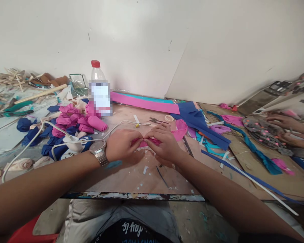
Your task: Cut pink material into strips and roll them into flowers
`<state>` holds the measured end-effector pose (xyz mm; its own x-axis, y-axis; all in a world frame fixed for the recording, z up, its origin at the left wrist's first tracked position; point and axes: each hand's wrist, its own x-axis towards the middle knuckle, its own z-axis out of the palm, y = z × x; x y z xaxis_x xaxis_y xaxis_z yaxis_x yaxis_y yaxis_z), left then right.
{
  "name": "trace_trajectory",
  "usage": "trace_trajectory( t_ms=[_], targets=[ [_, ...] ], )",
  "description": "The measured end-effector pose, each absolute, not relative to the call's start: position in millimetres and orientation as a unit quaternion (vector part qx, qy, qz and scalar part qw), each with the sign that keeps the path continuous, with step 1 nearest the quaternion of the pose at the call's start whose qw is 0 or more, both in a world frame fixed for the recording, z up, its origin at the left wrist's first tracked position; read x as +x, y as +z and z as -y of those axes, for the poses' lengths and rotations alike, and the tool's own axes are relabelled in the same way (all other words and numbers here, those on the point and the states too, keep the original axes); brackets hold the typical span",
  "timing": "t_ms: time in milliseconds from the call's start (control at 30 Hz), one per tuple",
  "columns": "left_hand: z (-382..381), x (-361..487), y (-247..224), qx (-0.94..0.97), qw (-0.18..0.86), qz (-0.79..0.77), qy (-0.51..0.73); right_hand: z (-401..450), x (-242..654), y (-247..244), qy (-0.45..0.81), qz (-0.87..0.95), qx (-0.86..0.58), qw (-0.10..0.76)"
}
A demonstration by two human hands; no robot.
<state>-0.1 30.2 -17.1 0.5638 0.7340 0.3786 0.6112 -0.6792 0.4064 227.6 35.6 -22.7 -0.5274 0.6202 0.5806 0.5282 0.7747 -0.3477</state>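
Both of my hands are closed over the middle of the table, thumbs and fingertips meeting at a pink crepe-like strip [143, 144]. My left hand [123, 143], with a watch [98, 151] on its wrist, pinches the strip's left part. Fingers of my right hand [164, 141] pinch it just beside the left fingertips. A pink length [181, 130] shows behind my right hand; whether it joins the held strip is hidden. Beyond my fingers lie scissors [158, 121] and a tape roll [169, 118]. To the left sits a heap of rolled pink and blue flowers [68, 118].
A white cable [40, 130] with a plug crosses the left side. A red-capped bottle [97, 72] stands behind a blurred phone [101, 98]. Long pink [147, 103] and blue strips [200, 125] lie at the back. At right, another person's hands [294, 135] touch a grey piece.
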Motion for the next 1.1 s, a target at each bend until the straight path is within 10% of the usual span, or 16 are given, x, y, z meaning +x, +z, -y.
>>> trace_trajectory(
  t_ms=[500, 1100],
  targets=[
    [-32.3, -2.1, -27.9, 0.910, -0.084, -0.322, 0.247, -34.2, 227.3, -21.1, 0.114, 0.863, -0.364, 0.333],
    [-31.2, -0.7, -28.0, 0.907, 0.008, -0.329, 0.262, -34.4, 226.6, -19.8, 0.167, 0.863, -0.348, 0.327]
  ],
)
